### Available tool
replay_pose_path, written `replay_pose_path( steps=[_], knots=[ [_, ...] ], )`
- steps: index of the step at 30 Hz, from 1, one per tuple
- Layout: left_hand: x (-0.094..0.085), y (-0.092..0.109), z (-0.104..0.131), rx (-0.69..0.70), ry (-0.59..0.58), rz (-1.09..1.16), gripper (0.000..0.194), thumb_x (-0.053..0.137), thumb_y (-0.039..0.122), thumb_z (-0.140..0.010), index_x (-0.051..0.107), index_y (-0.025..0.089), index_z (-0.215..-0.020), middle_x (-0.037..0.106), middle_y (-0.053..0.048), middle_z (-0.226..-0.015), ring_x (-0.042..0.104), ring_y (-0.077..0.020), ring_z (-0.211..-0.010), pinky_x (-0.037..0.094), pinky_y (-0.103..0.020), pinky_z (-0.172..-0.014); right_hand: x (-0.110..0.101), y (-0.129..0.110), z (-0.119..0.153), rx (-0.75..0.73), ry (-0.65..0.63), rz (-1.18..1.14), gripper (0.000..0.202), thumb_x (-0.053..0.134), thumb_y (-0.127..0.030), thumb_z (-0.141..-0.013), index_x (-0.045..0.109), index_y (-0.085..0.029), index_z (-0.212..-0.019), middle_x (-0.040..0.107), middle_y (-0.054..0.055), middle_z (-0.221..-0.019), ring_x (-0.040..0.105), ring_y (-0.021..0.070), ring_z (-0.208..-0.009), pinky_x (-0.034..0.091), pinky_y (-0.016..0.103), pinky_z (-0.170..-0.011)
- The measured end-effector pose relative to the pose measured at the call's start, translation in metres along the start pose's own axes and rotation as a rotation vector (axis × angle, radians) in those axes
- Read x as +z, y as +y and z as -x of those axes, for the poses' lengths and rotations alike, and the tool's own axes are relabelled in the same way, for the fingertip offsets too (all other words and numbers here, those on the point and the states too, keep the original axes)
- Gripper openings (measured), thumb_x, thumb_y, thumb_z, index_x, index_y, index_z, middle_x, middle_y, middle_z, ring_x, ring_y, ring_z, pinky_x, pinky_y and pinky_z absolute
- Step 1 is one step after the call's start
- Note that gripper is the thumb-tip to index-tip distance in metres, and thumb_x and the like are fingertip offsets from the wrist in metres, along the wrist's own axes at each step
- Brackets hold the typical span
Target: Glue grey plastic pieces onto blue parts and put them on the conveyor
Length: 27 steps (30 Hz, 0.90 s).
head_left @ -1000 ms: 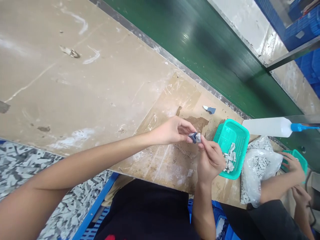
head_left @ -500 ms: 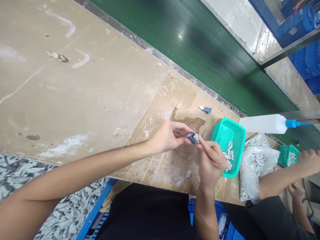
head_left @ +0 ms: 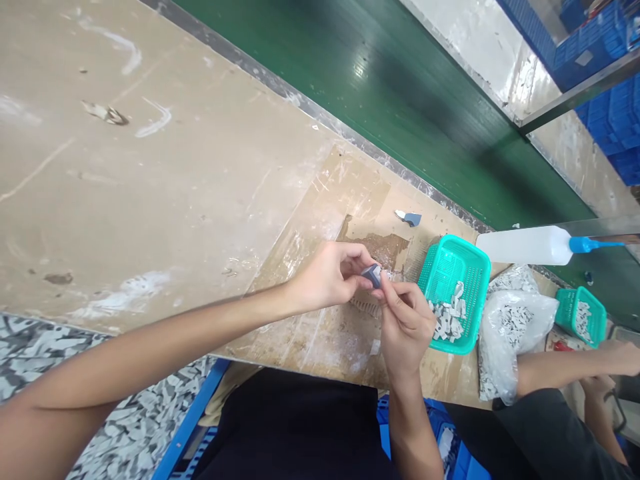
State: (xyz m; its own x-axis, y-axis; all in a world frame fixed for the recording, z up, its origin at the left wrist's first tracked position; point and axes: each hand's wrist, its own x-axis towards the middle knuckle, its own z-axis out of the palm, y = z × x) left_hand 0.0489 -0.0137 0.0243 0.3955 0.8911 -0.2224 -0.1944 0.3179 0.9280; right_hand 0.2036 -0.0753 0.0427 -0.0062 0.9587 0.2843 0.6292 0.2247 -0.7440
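Observation:
Over the worktable, my left hand [head_left: 330,273] pinches a small dark blue-grey part [head_left: 371,275] between thumb and fingers. A light patch shows on the part's right side. My right hand [head_left: 407,323] is closed with its fingertips pressed to that right end; any small piece under them is hidden. A green basket [head_left: 485,293] stands just right of my right hand, with small white and grey pieces [head_left: 453,317] in it. Beyond my hands, a similar blue-grey part with a white end [head_left: 413,219] lies on the cardboard-covered table [head_left: 295,313].
A white squeeze bottle [head_left: 525,247] with a blue nozzle lies behind the basket. Right of it are a clear bag of pieces [head_left: 537,313], another green basket [head_left: 597,303] and a co-worker's arm [head_left: 560,370]. A green belt [head_left: 320,67] runs along the table's far edge.
Both my hands have shifted slightly left with the blue-grey part, which has turned a little. My right hand uncovers more pieces in the basket. The co-worker's hand has moved down.

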Motion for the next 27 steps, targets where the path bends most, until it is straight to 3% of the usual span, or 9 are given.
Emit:
replay_pose_path(
  steps=[5,9,12,15,22,24,27],
  knots=[
    [-0.001,-0.002,-0.001,-0.003,-0.026,-0.052,0.014,0.066,0.005,-0.071,0.062,0.014,-0.082,0.069,-0.003,-0.074,0.067,-0.0150,-0.069,0.053,-0.024,-0.064,0.001,-0.006,-0.008,0.028,-0.024,-0.003,0.037,0.056,-0.012,-0.093,0.069,-0.033,-0.120,0.063,0.000,-0.079,0.061,0.0106,-0.069,0.053,0.023,-0.061],
    [-0.008,-0.001,-0.006,-0.035,-0.164,0.165,0.036,0.069,0.013,-0.077,0.061,0.017,-0.111,0.065,-0.001,-0.079,0.065,-0.0137,-0.066,0.056,-0.026,-0.062,-0.017,-0.006,-0.022,0.144,-0.139,-0.010,0.027,0.062,-0.028,-0.093,0.071,-0.029,-0.118,0.071,0.002,-0.090,0.066,0.0139,-0.081,0.055,0.027,-0.070],
    [-0.017,0.004,-0.011,-0.145,-0.184,0.424,0.024,0.068,0.017,-0.079,0.064,0.014,-0.103,0.067,-0.005,-0.085,0.068,-0.0158,-0.069,0.061,-0.033,-0.068,-0.037,-0.004,-0.020,0.172,0.008,-0.004,0.032,0.061,-0.033,-0.093,0.067,-0.030,-0.124,0.073,0.004,-0.099,0.067,0.0161,-0.086,0.056,0.032,-0.077],
    [-0.025,0.009,-0.015,-0.245,-0.118,0.564,0.016,0.065,0.007,-0.076,0.065,0.013,-0.092,0.064,-0.002,-0.074,0.068,-0.0162,-0.062,0.062,-0.032,-0.063,-0.054,0.000,-0.006,0.208,0.172,-0.013,0.029,0.060,-0.032,-0.094,0.068,-0.031,-0.122,0.073,0.002,-0.094,0.067,0.0145,-0.076,0.055,0.031,-0.071],
    [-0.031,0.007,-0.020,-0.355,0.038,0.588,0.027,0.056,-0.004,-0.067,0.065,0.013,-0.086,0.062,-0.002,-0.064,0.067,-0.0185,-0.055,0.061,-0.031,-0.054,-0.092,0.025,0.022,0.336,0.430,0.091,0.031,0.060,-0.038,-0.093,0.072,-0.021,-0.115,0.072,0.006,-0.087,0.065,0.0166,-0.068,0.052,0.032,-0.067],
    [-0.029,0.008,-0.021,-0.378,0.083,0.532,0.026,0.058,-0.003,-0.066,0.067,0.014,-0.085,0.063,-0.002,-0.063,0.067,-0.0186,-0.054,0.060,-0.031,-0.055,-0.109,0.037,0.023,0.366,0.376,0.155,0.031,0.060,-0.039,-0.092,0.073,-0.021,-0.114,0.073,0.007,-0.093,0.066,0.0188,-0.075,0.053,0.033,-0.070],
    [-0.026,0.015,-0.029,-0.343,0.151,0.364,0.022,0.061,0.002,-0.071,0.069,0.017,-0.084,0.065,-0.002,-0.065,0.066,-0.0171,-0.057,0.061,-0.032,-0.061,-0.131,0.053,0.020,0.374,0.068,0.236,0.025,0.062,-0.035,-0.091,0.074,-0.024,-0.109,0.073,0.007,-0.101,0.066,0.0211,-0.089,0.053,0.035,-0.078]
  ],
)
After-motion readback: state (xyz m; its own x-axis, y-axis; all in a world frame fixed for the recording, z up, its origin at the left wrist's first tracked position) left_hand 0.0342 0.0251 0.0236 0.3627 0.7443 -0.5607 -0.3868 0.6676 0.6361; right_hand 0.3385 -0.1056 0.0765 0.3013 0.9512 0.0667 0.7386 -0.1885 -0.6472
